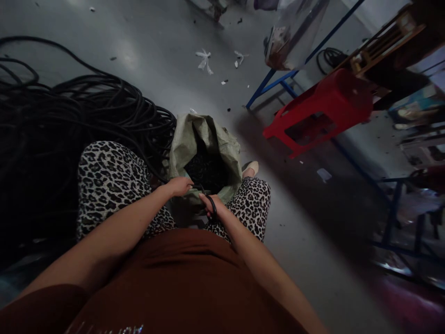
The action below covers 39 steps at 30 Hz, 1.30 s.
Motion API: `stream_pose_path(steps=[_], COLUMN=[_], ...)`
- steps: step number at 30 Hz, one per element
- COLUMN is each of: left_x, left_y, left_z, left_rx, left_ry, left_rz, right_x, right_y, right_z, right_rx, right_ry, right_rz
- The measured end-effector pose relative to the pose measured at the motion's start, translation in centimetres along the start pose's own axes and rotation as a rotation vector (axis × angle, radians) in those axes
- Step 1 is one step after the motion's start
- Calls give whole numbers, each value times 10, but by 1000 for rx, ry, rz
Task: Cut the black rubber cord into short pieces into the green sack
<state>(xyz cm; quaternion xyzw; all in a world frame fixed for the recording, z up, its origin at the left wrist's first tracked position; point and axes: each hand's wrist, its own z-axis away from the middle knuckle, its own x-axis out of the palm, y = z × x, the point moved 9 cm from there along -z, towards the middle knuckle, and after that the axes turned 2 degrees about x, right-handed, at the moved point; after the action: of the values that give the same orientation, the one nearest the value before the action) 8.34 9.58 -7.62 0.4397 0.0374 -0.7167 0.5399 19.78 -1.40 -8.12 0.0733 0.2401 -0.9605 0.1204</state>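
Observation:
A pair of black-handled scissors (213,209) is in my right hand (212,204), its blades pointing up and left over the near rim of a sack. My left hand (180,186) is closed in a pinch at the sack's near left rim; what its fingers hold, if anything, is too small and dark to make out. The pale green woven sack (184,139) stands open between my knees. Many small dark pieces (206,169) lie inside it.
A large heap of black cable or hose (114,102) covers the floor on the left. On the right a red plastic stool (340,99) lies tilted in view near a blue metal frame (267,88). Scraps of clear plastic (204,61) are scattered on the grey floor (149,51).

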Motion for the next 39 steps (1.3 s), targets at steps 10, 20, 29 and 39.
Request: stream_pose_path(steps=[10,20,29,39], left_x=[-14,-16,-8,-3], left_y=[-3,9,11,19], left_z=[-1,5,3,4], left_rx=[-7,43,84,96], left_ry=[103,96,89,71], left_rz=[87,81,33,53], right_x=[4,14,14,15], right_y=[2,-2,-7,1], right_z=[-9,-7,-2,-9], right_rx=[-58,-116,-109,-70], right_ry=[-78,-174,-186,-107], right_rz=[-39,-44,33,15])
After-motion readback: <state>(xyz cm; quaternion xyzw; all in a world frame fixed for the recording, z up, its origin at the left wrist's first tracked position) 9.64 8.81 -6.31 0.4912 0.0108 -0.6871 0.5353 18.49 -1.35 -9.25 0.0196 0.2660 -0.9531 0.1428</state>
